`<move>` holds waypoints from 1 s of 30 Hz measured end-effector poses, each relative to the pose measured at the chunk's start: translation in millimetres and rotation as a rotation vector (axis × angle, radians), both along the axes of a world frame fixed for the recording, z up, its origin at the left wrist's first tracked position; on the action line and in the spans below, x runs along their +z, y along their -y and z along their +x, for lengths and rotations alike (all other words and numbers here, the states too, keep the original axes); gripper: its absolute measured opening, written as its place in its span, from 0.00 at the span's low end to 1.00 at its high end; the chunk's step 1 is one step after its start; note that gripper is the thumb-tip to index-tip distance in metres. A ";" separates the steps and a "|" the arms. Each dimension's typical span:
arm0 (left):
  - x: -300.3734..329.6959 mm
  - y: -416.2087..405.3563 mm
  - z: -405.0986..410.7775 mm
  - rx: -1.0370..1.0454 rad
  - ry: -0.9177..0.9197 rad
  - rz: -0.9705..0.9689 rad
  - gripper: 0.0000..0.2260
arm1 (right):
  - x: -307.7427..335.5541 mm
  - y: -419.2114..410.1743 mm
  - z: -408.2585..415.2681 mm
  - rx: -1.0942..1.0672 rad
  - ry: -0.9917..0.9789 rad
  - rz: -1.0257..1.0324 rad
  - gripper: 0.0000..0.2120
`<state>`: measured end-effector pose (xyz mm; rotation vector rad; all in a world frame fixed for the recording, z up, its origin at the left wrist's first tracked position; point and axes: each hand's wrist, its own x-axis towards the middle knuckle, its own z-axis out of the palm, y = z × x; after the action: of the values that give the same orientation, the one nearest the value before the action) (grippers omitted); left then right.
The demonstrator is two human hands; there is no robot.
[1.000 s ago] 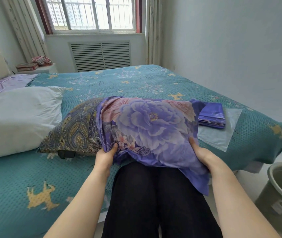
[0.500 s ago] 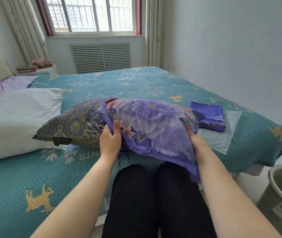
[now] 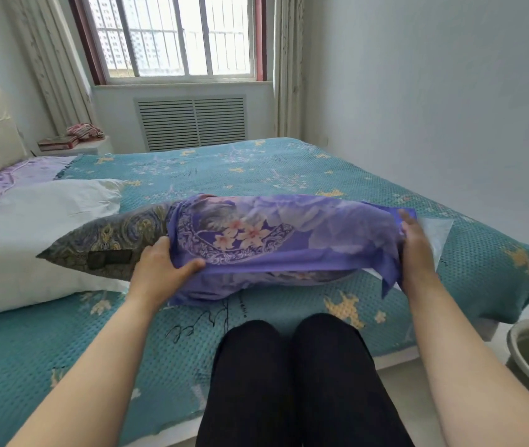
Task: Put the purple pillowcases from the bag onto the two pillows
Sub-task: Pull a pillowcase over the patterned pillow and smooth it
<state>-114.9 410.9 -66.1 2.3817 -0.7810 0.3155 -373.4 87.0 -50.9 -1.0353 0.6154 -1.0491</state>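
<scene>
Now the pillow [image 3: 108, 243] is lifted off the bed [image 3: 482, 253] since a second ago; pillowcase [image 3: 289, 233] edges are gripped by left hand [image 3: 160, 269] and right hand [image 3: 416, 250]; half remains uncovered.

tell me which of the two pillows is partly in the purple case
The dark paisley pillow, held by the left hand and right hand; the purple pillowcase covers its right part. The white pillow beside it is bare.

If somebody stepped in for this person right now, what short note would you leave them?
Left hand grips the open edge of the purple pillowcase; right hand holds its closed end.
The patterned pillow is about two-thirds inside; its left end sticks out.
The white pillow lies bare on the bed.
Left to do: finish this one, then cover the white pillow.
</scene>
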 end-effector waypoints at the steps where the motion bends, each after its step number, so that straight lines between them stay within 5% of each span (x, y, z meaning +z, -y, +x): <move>1: -2.2 2.3 -3.8 -0.009 0.045 0.116 0.31 | -0.3 0.2 -2.4 0.093 0.070 0.019 0.14; 3: -9.6 9.0 -8.9 0.020 0.126 0.211 0.37 | -0.8 -0.6 -3.6 0.218 0.014 -0.097 0.21; 6: -9.8 24.1 -15.7 0.090 0.113 -0.201 0.15 | 2.5 -0.9 4.6 0.136 -0.404 -0.495 0.34; 9: 13.9 42.8 -29.3 0.131 -0.064 -0.451 0.07 | 17.0 -7.8 11.7 -0.185 -0.725 -0.756 0.26; 12: 53.8 50.9 -35.2 0.165 -0.058 -0.580 0.07 | 47.8 -16.7 9.7 -0.437 -0.664 -0.737 0.21; 15: 112.3 53.2 -34.3 0.149 0.047 -0.736 0.08 | 94.1 -20.4 10.2 -0.499 -0.446 -0.772 0.16; 18: 168.8 58.1 -29.8 0.090 0.134 -0.838 0.09 | 146.4 -16.2 12.3 -0.536 -0.459 -0.720 0.15; 21: 188.4 67.3 -6.2 0.159 0.104 -0.611 0.12 | 163.8 -6.6 22.8 -0.469 -0.559 -0.686 0.20; 24: 154.3 77.7 11.0 0.082 -0.115 -0.056 0.18 | 131.0 -12.6 49.2 -0.291 -0.847 -0.697 0.33; 26: 111.5 78.0 10.1 0.040 -0.291 0.297 0.25 | 93.9 -29.4 71.7 0.026 -1.020 -0.770 0.31; 28: 78.6 72.3 7.7 0.052 -0.302 0.387 0.27 | 63.4 -54.2 85.7 0.209 -1.179 -0.865 0.35; 30: 68.9 66.5 8.7 0.132 -0.221 0.354 0.30 | 55.0 -72.3 92.3 0.134 -1.255 -0.937 0.46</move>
<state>-106.2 344.5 2.8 2.7469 -0.6170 -0.0406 -281.2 159.4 4.1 -2.5716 1.0305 -0.4118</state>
